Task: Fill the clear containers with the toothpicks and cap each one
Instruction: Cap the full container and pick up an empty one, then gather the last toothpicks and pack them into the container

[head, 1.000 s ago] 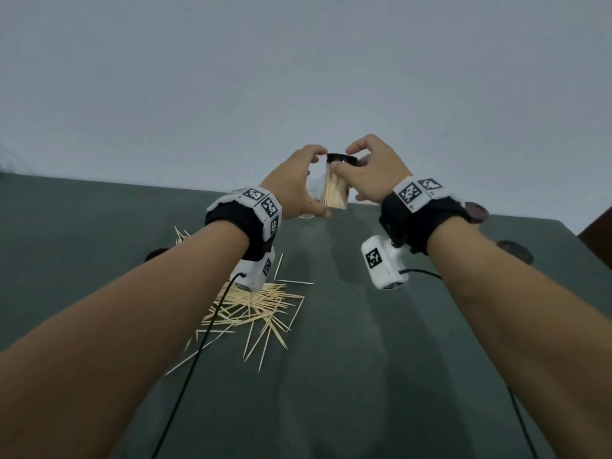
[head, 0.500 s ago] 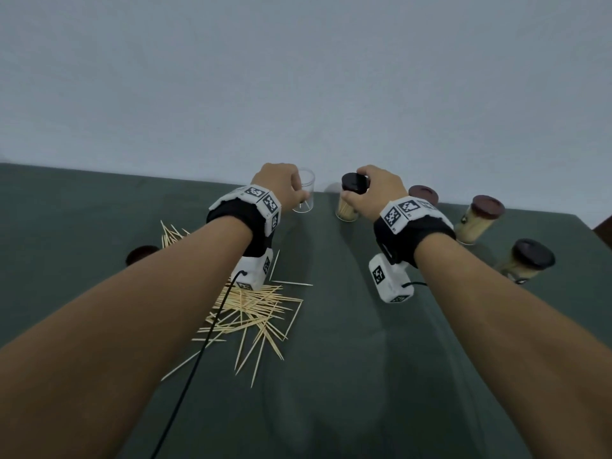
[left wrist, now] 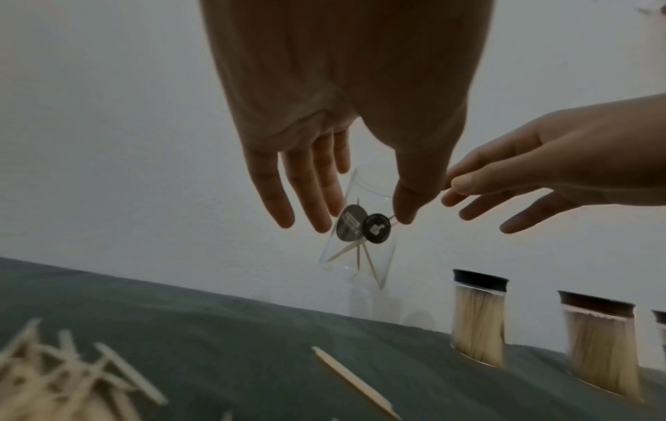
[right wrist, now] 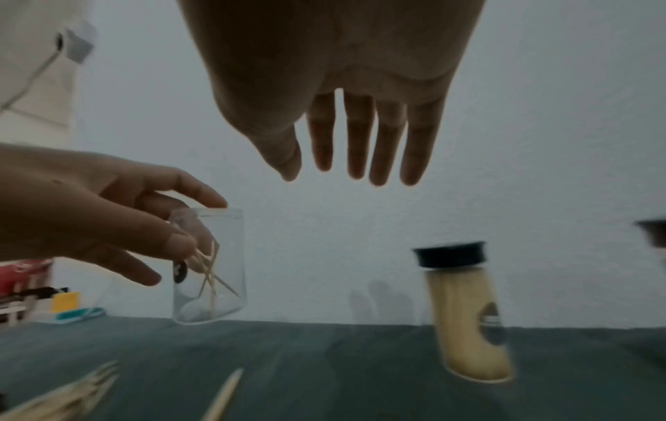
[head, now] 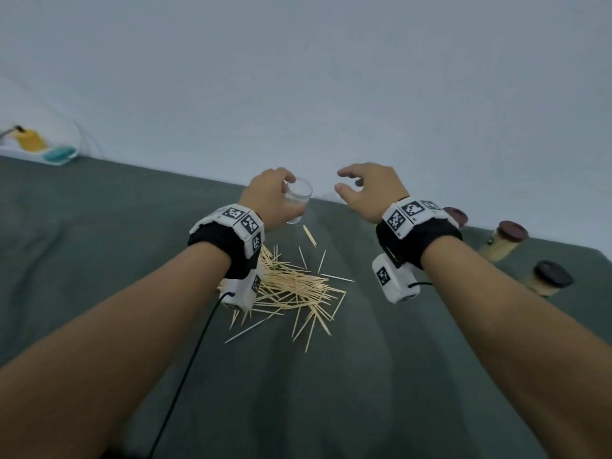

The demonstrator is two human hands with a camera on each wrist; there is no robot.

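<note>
My left hand (head: 281,197) grips a clear container (head: 300,198) by its side and holds it tilted just above the green table (head: 364,376). Only a few toothpicks lie inside the container (right wrist: 212,270), as the left wrist view also shows through its base (left wrist: 360,256). My right hand (head: 347,183) hovers just right of it with fingers spread and nothing in it, its straight fingers (right wrist: 360,142) hanging free. A loose pile of toothpicks (head: 294,286) lies on the table under my left wrist.
Three capped containers packed with toothpicks stand at the right: one (head: 456,216) partly behind my right wrist, one brown-capped (head: 503,240), one black-capped (head: 548,279). A pale wall runs close behind the table's far edge. Yellow and teal items (head: 43,147) sit at the far left.
My right hand has let go of the capped container on the table and opened. My left hand has lifted the clear container off the table.
</note>
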